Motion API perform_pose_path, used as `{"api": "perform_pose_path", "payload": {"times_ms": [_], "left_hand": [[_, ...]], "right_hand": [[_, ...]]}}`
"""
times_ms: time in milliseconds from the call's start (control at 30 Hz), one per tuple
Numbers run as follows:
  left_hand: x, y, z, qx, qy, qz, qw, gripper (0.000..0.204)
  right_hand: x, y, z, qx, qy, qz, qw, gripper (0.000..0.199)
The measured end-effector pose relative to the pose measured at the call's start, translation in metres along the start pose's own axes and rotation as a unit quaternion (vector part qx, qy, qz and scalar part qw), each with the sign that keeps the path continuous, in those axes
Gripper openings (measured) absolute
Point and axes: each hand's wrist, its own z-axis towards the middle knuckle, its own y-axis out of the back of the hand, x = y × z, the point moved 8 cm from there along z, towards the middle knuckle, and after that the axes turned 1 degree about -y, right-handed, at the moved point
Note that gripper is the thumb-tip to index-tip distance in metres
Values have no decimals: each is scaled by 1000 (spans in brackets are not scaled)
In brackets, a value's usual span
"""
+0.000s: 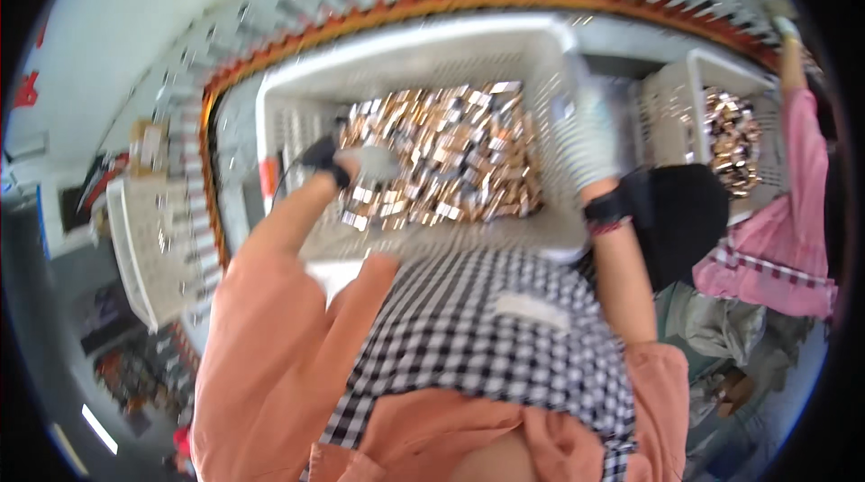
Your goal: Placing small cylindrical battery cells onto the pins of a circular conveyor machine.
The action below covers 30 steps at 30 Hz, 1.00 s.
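Observation:
A large white plastic crate (423, 39) stands in front of me, holding a heap of small shiny copper-coloured and silvery metal pieces (459, 153). My left hand (371, 163), in a pale glove with a dark band at the wrist, is over the left part of the heap. Motion smears its fingers, so whether it grips a piece cannot be told. At the crate's right wall is my right hand (587, 138), in a striped white glove with a black watch above it. It is strongly blurred, and its fingers do not show clearly.
An orange-edged conveyor (396, 12) with upright metal holders curves behind the crate and down the left. A smaller crate (671, 113) of similar pieces stands right, beside a co-worker's pink sleeve (805, 167). A black round seat-like shape (680, 216) is near my right forearm.

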Motion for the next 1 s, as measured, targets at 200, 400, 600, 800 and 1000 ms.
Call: {"api": "perform_pose_path", "payload": {"times_ms": [200,400,600,800,1000], "left_hand": [[-83,181,-57,-286,-153,-282,903,29],[-187,348,-51,-497,-299,-329,745,30],[-226,431,21,-533,-245,-356,727,45],[-231,435,27,-543,-165,-33,823,31],[-308,301,-55,-544,-305,35,781,20]], "right_hand": [[23,-14,7,-10,6,150,989,68],[21,2,10,-29,15,105,994,67],[20,7,6,-2,-36,111,993,63],[18,-6,-2,-19,-62,125,990,49],[9,-6,-4,-44,-90,141,985,34]]}}
